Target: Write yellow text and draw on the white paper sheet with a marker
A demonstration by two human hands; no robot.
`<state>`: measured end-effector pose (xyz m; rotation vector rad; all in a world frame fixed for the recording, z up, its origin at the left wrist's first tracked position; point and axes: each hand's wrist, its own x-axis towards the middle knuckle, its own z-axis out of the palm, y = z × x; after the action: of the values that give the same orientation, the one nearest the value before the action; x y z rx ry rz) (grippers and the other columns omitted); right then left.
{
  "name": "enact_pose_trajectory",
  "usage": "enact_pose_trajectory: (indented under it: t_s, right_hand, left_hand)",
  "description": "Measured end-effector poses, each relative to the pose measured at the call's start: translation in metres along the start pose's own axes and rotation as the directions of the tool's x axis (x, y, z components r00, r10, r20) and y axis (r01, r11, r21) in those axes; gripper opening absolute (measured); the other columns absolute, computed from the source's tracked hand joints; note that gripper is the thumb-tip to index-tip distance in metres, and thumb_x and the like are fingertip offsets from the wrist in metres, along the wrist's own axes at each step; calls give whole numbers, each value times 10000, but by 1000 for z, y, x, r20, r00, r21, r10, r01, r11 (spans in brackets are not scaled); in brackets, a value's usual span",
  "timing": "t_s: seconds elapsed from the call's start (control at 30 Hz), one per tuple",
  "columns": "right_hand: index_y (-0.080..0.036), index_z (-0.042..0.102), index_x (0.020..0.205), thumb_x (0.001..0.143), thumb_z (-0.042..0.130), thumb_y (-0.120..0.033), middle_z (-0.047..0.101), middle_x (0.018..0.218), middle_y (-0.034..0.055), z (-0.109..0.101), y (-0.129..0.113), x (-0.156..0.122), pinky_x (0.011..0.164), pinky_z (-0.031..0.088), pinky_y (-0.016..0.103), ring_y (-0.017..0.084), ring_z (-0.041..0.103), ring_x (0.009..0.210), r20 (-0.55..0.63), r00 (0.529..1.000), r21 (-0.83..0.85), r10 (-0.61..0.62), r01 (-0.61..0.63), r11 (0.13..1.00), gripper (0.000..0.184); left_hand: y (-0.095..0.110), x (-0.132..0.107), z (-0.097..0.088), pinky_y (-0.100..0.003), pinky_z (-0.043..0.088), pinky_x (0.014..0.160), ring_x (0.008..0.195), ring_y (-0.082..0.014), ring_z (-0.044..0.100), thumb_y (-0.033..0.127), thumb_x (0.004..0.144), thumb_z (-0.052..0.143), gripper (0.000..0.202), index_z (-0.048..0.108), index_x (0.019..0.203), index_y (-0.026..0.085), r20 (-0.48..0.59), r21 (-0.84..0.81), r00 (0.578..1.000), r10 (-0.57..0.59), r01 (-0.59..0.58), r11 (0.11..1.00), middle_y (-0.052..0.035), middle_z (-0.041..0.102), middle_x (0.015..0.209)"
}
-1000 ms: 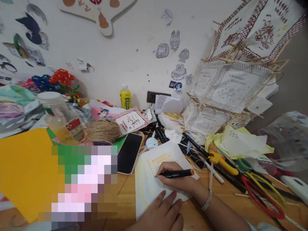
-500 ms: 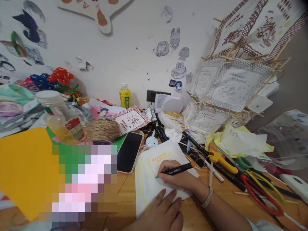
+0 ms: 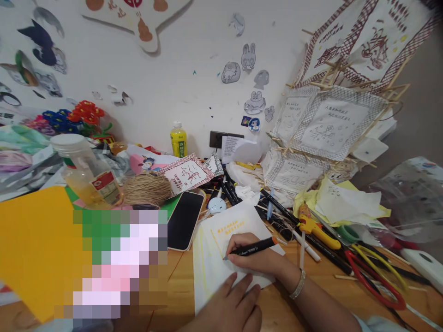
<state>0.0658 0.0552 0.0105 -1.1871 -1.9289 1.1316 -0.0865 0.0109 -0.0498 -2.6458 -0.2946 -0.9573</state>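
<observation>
My right hand (image 3: 254, 256) grips a black marker (image 3: 255, 246) with an orange end, its tip touching a white sheet of paper (image 3: 211, 272). Orange handwriting (image 3: 230, 227) stands near the top of the sheet, with an orange line running down to its left. Yellow streaks mark the sheet's left side. My left hand (image 3: 230, 302) lies flat over the lower part of the sheet, fingers stretched out and holding nothing. A phone (image 3: 186, 220) rests just left of the paper.
Right of the paper lie a yellow glue gun (image 3: 316, 230), red-handled scissors (image 3: 375, 281) and several black markers. Behind are a twine ball (image 3: 147, 188), a plastic jar (image 3: 83, 170) and a yellow-green bottle (image 3: 178, 140). A stick-and-paper lantern (image 3: 332, 122) stands at the back right.
The marker tip has moved slightly down the sheet, and the orange line reaches a little lower. My left hand stays flat on the paper. The view has shifted slightly.
</observation>
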Motion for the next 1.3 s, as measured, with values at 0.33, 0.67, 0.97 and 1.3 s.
enact_pose_trajectory:
  t_s: [0.33,0.67,0.97,1.3]
  right_hand:
    - [-169,610,669,734,594,-217,597,638,-9,4,0,-2,566,413,233,130,521,623,-82,997,33,9,-6,999,83]
    - [-170,579,649,718,559,-184,583,628,-12,5,2,0,564,401,234,125,507,603,-49,999,-18,-5,4,1000,73]
    - [-167,588,674,725,563,-171,593,653,-6,4,2,-1,573,407,232,132,521,627,-39,999,0,-1,1,1000,57]
    - [-164,581,620,708,568,-131,572,613,-20,4,3,0,557,390,212,113,501,592,-48,999,-5,10,-10,1000,96]
  left_hand:
    - [0,-7,4,-444,262,1011,1057,-259,555,310,903,519,143,599,902,191,3,68,999,-41,41,997,-47,644,1093]
    - [0,-3,-1,-430,290,960,1016,-256,558,331,920,492,178,599,907,189,61,59,998,-24,21,998,-49,642,1091]
    - [-1,-1,-3,-423,298,943,1019,-256,555,369,921,487,209,598,932,192,94,64,995,-27,21,998,-37,644,1088]
    - [-3,0,-4,-421,284,953,1024,-260,551,352,920,481,202,597,924,188,75,51,997,-24,20,998,-42,644,1081]
